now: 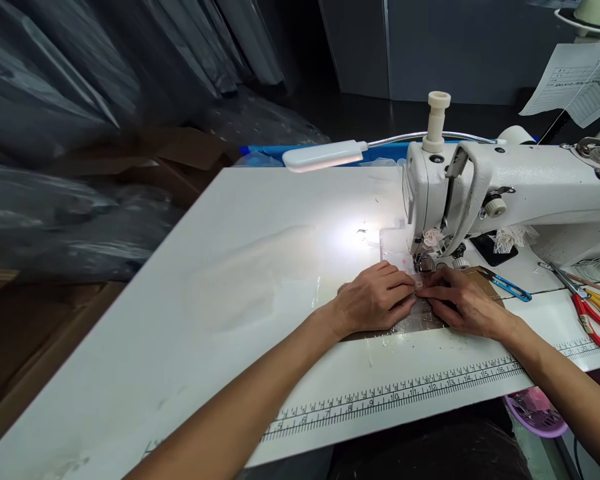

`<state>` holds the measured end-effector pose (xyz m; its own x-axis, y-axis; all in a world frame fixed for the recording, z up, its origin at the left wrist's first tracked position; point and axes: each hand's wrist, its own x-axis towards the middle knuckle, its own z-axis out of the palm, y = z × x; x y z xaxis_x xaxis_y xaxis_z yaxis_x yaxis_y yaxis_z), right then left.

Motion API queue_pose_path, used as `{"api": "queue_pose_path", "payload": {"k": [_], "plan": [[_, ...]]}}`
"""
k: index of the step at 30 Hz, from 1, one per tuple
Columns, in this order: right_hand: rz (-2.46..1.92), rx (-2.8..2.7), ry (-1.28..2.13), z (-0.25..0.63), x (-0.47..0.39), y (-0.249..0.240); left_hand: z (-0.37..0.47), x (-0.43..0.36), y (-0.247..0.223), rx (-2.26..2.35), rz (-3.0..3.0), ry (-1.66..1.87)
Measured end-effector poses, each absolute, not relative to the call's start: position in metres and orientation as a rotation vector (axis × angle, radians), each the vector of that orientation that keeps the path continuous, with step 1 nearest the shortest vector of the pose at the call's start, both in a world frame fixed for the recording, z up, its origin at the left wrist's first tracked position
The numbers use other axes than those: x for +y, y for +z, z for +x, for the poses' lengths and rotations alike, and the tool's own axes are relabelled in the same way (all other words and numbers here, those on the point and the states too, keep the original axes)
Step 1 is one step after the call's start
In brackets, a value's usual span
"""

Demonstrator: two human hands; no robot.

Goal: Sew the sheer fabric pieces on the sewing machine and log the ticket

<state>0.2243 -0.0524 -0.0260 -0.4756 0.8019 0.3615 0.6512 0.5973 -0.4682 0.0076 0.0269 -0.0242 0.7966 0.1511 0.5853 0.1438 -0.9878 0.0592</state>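
A white sewing machine [540, 180] stands at the right of the white table. Just in front of its needle area, my left hand [380, 297] has its fingers bent together at the edge of a thin, pale, sheer piece [414, 323]. My right hand [457, 301] is close beside it, thumb and fingertips pinched at the same small spot by the presser foot. What lies between the fingertips is too small to make out. Beneath both hands is a brownish flat patch [363, 336] on the table.
Blue thread snips [513, 287] lie right of my right hand, with red-handled scissors [583, 307] farther right. A lamp [325, 156] hangs over the back edge. A printed ruler [395, 397] runs along the front; a purple basket [537, 413] sits below.
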Motion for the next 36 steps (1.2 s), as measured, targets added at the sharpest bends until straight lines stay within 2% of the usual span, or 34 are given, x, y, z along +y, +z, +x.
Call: {"api": "queue_pose_path", "payload": {"k": [11, 23, 31, 36], "plan": [[-1.196, -2.283, 0.379, 0.222, -0.055, -0.023, 0.001, 0.027, -0.014, 0.264, 2.986, 0.697], [-1.314, -2.270, 0.339, 0.216, -0.055, -0.024, 0.005, 0.030, -0.020, 0.510, 3.093, 0.648], [-1.366, -2.186, 0.399, 0.222, -0.053, -0.024, 0.006, 0.034, -0.020, 0.514, 3.067, 0.732], [-1.403, -1.997, 0.401, 0.231, -0.048, -0.018, 0.001, 0.038, -0.010, 0.569, 3.014, 0.961]]}}
